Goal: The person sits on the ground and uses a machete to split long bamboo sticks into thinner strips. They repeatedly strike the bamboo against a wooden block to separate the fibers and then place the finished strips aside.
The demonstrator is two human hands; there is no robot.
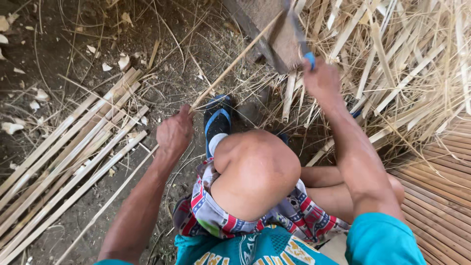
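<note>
My left hand [173,132] grips a long thin bamboo strip [230,66] that slants up and right to a wooden block [274,37]. My right hand [321,81] is closed on the blue handle of a knife [300,37], whose blade points up over the block where the strip's far end rests. My bent knee [257,169] sits between the two arms, and my foot in a blue sandal [217,120] stands on the dirt just right of the left hand.
A row of split bamboo strips [68,162] lies on the dirt floor at the left. A loose heap of thin slivers and shavings [402,64] fills the upper right. A woven bamboo mat [441,191] is at the lower right. Wood chips dot the ground.
</note>
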